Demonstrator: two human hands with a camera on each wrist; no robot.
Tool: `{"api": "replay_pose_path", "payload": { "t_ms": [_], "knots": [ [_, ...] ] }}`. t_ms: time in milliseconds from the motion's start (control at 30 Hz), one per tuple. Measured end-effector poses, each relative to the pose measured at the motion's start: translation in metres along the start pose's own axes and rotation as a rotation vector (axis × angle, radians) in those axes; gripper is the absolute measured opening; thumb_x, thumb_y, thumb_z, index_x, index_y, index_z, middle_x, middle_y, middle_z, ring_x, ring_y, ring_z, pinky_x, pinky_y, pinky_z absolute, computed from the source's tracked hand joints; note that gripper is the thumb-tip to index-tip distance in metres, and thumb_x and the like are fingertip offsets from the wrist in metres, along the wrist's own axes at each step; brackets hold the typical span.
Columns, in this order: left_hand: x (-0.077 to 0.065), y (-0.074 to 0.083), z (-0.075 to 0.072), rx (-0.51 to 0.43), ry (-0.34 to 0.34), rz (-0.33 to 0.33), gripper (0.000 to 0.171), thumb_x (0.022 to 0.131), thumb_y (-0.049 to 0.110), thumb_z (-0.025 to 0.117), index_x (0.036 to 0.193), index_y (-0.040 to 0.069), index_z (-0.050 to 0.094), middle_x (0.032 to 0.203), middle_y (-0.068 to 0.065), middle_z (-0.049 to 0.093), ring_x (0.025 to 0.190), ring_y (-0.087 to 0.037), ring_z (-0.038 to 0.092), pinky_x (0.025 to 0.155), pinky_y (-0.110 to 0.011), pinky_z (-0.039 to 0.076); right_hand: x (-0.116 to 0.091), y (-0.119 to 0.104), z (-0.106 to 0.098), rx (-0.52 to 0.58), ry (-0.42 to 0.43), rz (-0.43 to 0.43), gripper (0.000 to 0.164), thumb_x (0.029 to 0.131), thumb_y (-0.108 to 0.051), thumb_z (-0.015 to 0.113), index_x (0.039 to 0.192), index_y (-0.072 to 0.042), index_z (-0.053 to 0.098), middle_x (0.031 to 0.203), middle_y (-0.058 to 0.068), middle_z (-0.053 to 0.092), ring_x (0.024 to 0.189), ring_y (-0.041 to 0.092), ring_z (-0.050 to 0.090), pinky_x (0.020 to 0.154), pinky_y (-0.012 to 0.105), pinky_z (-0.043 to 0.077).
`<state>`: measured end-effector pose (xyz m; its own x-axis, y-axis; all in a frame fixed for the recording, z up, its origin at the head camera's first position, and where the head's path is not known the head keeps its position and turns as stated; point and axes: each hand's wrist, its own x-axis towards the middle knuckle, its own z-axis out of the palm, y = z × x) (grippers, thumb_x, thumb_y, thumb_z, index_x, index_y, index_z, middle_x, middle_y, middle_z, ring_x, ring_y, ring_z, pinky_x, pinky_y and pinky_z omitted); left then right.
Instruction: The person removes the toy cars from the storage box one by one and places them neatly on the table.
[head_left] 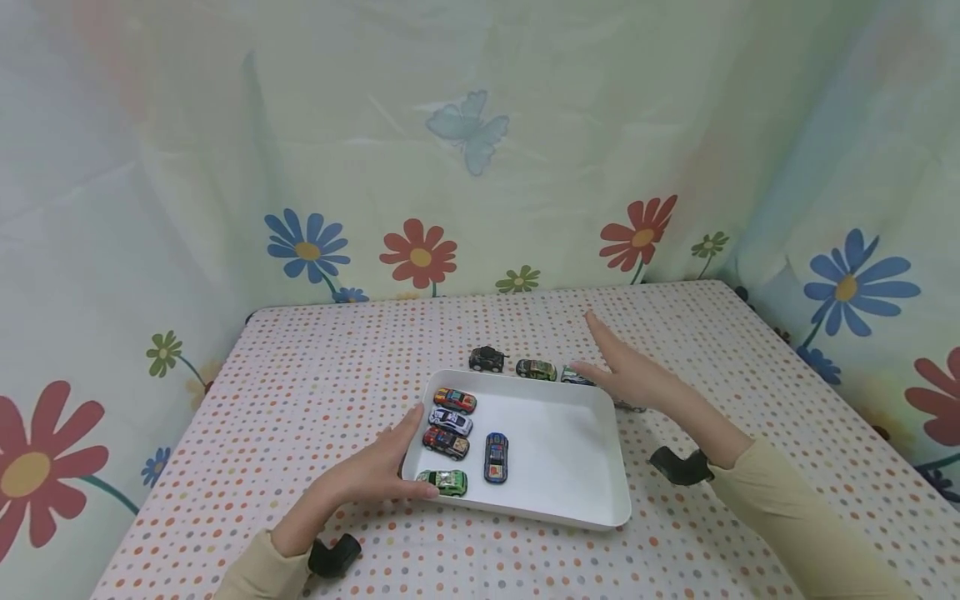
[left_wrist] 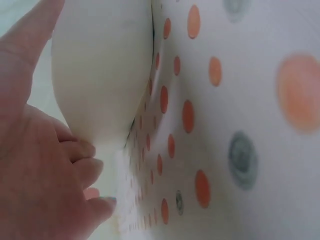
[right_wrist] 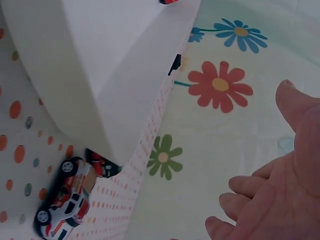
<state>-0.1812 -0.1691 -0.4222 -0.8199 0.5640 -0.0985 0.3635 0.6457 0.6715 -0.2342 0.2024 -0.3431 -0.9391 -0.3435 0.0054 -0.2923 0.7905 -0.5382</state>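
In the head view, the white tray (head_left: 558,433) lies on the dotted bench (head_left: 315,375), just below the centre of the frame. The left hand (head_left: 372,467) has its grip clamped on the tray's lower-left corner, fingers along the outer left wall and thumb over the near edge, overlapping the green car (head_left: 452,481); whether thumb and car touch, I cannot tell. In the left wrist view, the thumb is cut off by the upper edge.

The right hand (head_left: 632,377), right of centre, has its grip apart, thumb and straight fingers spread, holding nothing.

Along the tray's left side lie the orange-red car (head_left: 455,401), the white car (head_left: 451,421) and the dark red car (head_left: 446,442), with the blue car (head_left: 496,458) to their right. Beyond the upper rim stand the black vehicle (head_left: 486,359) and the camouflage car (head_left: 536,369); the right hand partly hides the blue-and-white car (head_left: 575,376).

At lower left of the right wrist view is the white-and-red car (right_wrist: 69,200). Above it, the tray's corner partly covers the dark car (right_wrist: 104,165), its shape hard to make out.
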Motion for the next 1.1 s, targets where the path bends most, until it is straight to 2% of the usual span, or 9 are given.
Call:
{"api": "replay_pose_path", "payload": {
  "t_ms": [100, 233, 333, 467, 533, 600, 667, 900, 1100],
  "knots": [
    [0.002, 0.002, 0.001, 0.044, 0.056, 0.022, 0.11, 0.079, 0.05, 0.07, 0.149, 0.001, 0.002, 0.153, -0.019, 0.004, 0.138, -0.032, 0.004, 0.108, -0.054, 0.003, -0.013, 0.008, 0.003, 0.007, -0.035, 0.0, 0.09, 0.094, -0.046, 0.051, 0.148, 0.002, -0.004, 0.15, 0.029, -0.001, 0.135, 0.046, 0.004, 0.102, 0.062, 0.012],
    [0.004, 0.01, 0.001, 0.115, 0.203, 0.055, 0.099, 0.083, 0.043, 0.069, 0.149, 0.002, 0.008, 0.153, -0.017, 0.008, 0.139, -0.032, 0.005, 0.106, -0.057, 0.004, -0.031, 0.015, 0.011, 0.011, -0.085, 0.006, 0.089, 0.093, -0.043, 0.054, 0.148, 0.002, 0.0, 0.15, 0.03, 0.0, 0.134, 0.049, 0.004, 0.101, 0.065, 0.01],
    [0.006, 0.014, -0.002, 0.169, 0.305, 0.095, 0.091, 0.081, 0.036, 0.073, 0.148, 0.003, 0.02, 0.152, -0.016, 0.017, 0.138, -0.032, 0.01, 0.105, -0.059, 0.008, -0.041, 0.021, 0.017, 0.01, -0.113, 0.004, 0.089, 0.093, -0.039, 0.057, 0.148, 0.003, 0.003, 0.149, 0.031, 0.002, 0.134, 0.048, 0.001, 0.101, 0.065, 0.008],
    [0.008, 0.019, -0.004, 0.204, 0.375, 0.157, 0.074, 0.076, 0.026, 0.079, 0.138, 0.004, 0.046, 0.144, -0.015, 0.037, 0.132, -0.033, 0.03, 0.103, -0.056, 0.024, -0.049, 0.027, 0.024, 0.017, -0.143, 0.014, 0.09, 0.091, -0.04, 0.059, 0.148, 0.004, 0.005, 0.149, 0.031, 0.003, 0.134, 0.048, 0.002, 0.102, 0.064, 0.009],
    [0.008, 0.022, -0.004, 0.207, 0.386, 0.173, 0.063, 0.075, 0.023, 0.08, 0.13, 0.005, 0.056, 0.136, -0.011, 0.046, 0.125, -0.029, 0.04, 0.1, -0.05, 0.034, -0.052, 0.029, 0.027, 0.016, -0.156, 0.014, 0.089, 0.092, -0.041, 0.058, 0.147, 0.005, 0.006, 0.149, 0.031, 0.004, 0.134, 0.048, 0.004, 0.102, 0.063, 0.011],
    [0.008, 0.026, -0.004, 0.197, 0.377, 0.18, 0.055, 0.074, 0.021, 0.081, 0.123, 0.006, 0.062, 0.127, -0.007, 0.052, 0.117, -0.025, 0.047, 0.094, -0.043, 0.041, -0.054, 0.032, 0.03, 0.013, -0.167, 0.0, 0.088, 0.092, -0.04, 0.057, 0.147, 0.005, 0.006, 0.149, 0.031, 0.004, 0.134, 0.048, 0.005, 0.102, 0.062, 0.012],
    [0.009, 0.029, -0.004, 0.197, 0.344, 0.188, 0.05, 0.073, 0.019, 0.081, 0.119, 0.006, 0.065, 0.12, -0.005, 0.056, 0.112, -0.023, 0.051, 0.092, -0.04, 0.044, -0.056, 0.035, 0.032, 0.019, -0.173, -0.013, 0.087, 0.093, -0.038, 0.057, 0.147, 0.005, 0.005, 0.149, 0.03, 0.003, 0.134, 0.048, 0.006, 0.103, 0.062, 0.013],
    [0.012, 0.034, -0.002, 0.217, 0.135, 0.162, 0.048, 0.075, 0.02, 0.08, 0.118, 0.007, 0.065, 0.117, -0.005, 0.058, 0.109, -0.022, 0.053, 0.092, -0.039, 0.044, -0.06, 0.041, 0.044, 0.021, -0.16, -0.04, 0.09, 0.092, -0.04, 0.057, 0.148, 0.003, 0.002, 0.151, 0.027, -0.003, 0.134, 0.046, 0.005, 0.103, 0.06, 0.014],
    [0.016, 0.038, -0.001, 0.309, -0.019, 0.178, 0.037, 0.073, 0.026, 0.081, 0.104, 0.009, 0.072, 0.102, 0.002, 0.063, 0.095, -0.014, 0.058, 0.082, -0.032, 0.047, -0.062, 0.042, 0.05, 0.034, -0.114, -0.043, 0.091, 0.091, -0.038, 0.06, 0.148, 0.003, 0.003, 0.151, 0.026, -0.005, 0.135, 0.046, 0.004, 0.102, 0.061, 0.015]
  ]
}}
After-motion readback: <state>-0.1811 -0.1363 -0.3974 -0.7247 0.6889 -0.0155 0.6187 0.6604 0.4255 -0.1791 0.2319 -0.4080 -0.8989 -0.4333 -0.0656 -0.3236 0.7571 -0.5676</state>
